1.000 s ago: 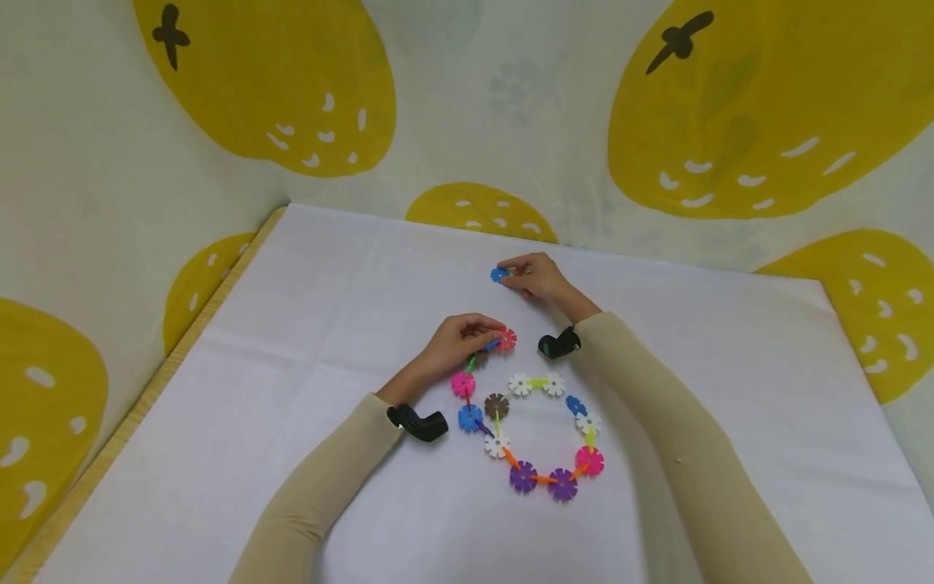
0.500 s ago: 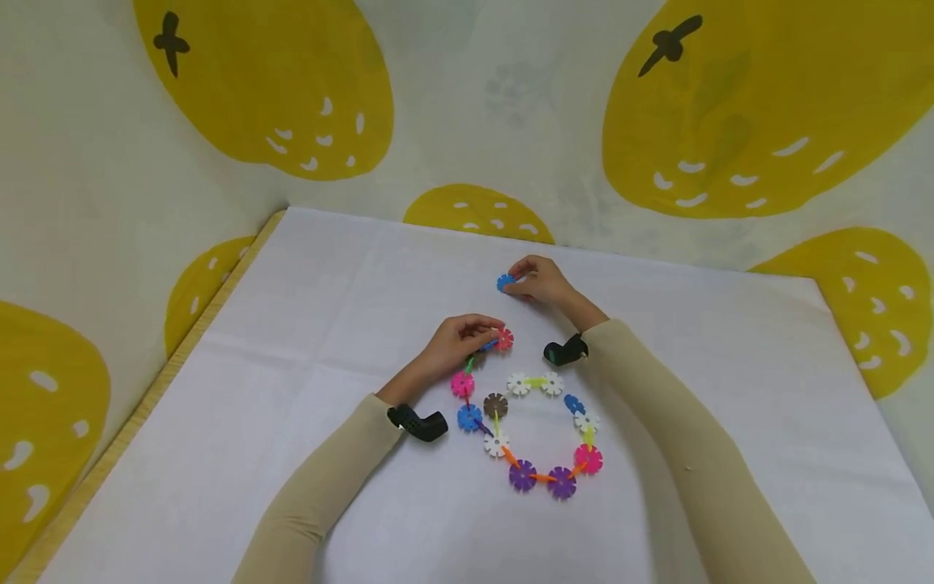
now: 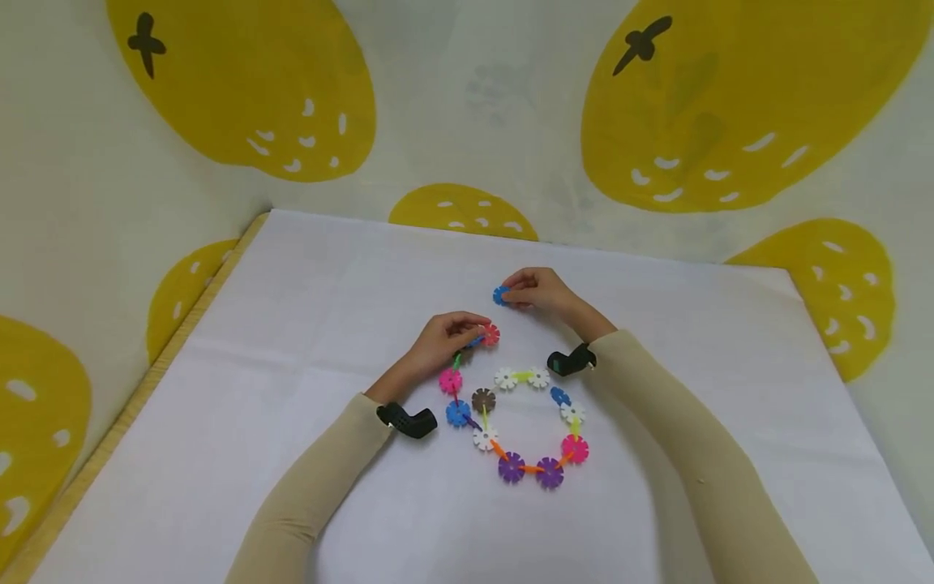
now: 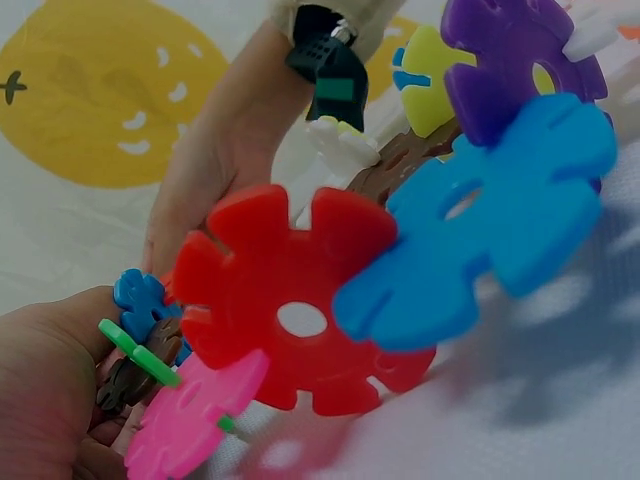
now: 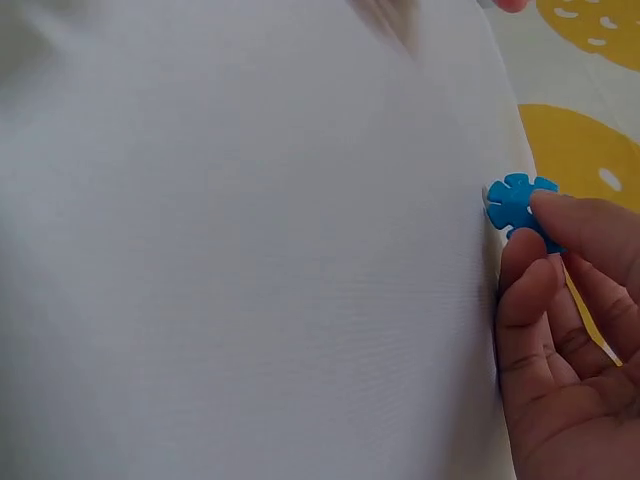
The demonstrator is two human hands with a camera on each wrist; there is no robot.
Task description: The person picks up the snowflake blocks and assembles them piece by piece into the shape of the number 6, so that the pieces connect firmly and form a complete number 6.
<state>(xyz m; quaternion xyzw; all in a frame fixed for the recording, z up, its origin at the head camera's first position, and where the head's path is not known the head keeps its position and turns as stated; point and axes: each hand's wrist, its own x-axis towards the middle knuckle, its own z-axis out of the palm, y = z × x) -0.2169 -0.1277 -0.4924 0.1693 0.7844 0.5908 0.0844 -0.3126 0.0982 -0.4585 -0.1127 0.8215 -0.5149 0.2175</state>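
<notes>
1. The landmark is the ring of coloured plastic discs (image 3: 521, 422) lying on the white table (image 3: 292, 324), with its far side not yet closed.
2. The left hand (image 3: 438, 345) pinches the loose end of the ring at its far left, fingers curled round the red disc (image 3: 490, 334). In the left wrist view that red disc (image 4: 290, 300) has a blue one (image 4: 490, 230) slotted into its edge.
3. The right hand (image 3: 536, 290) is just beyond the ring's far side, fingertips clamped on a single small blue disc (image 3: 500, 295). The right wrist view shows this disc (image 5: 512, 203) held between thumb and finger, above the white cloth.
4. The step in hand looks like adding one more link: the blue disc is near the red disc but not touching it.
5. The next move seems to call for lining up a slot of the blue disc with a slot on the chain's end piece, then pressing them together while the left hand steadies that end.
</notes>
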